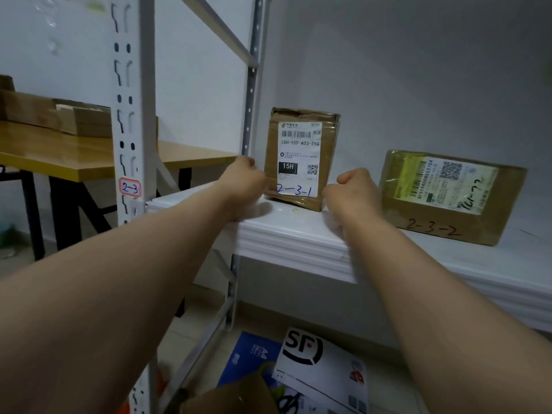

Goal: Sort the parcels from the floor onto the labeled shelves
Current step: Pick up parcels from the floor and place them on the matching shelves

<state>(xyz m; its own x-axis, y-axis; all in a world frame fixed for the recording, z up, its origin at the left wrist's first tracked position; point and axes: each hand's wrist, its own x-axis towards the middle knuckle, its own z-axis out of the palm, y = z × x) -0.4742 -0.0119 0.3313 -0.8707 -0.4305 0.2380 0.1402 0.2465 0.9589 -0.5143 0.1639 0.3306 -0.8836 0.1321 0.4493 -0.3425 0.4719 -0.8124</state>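
My left hand (245, 180) and right hand (355, 189) were both clenched, grasping nothing, one on each side of the 2-3-1 parcel (301, 156). It stood upright on the white shelf (298, 231). Whether my knuckles touched it, I could not tell. The 2-3-2 parcel (448, 201) lay further right on the same shelf, apart from the first. The post's tag (130, 189) read 2-3. Below, an SF envelope (322, 363) lay on the floor.

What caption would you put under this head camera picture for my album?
Left hand and right hand, both curled, flank upright parcel 2-3-1 on the white shelf, parcel 2-3-2 alongside.
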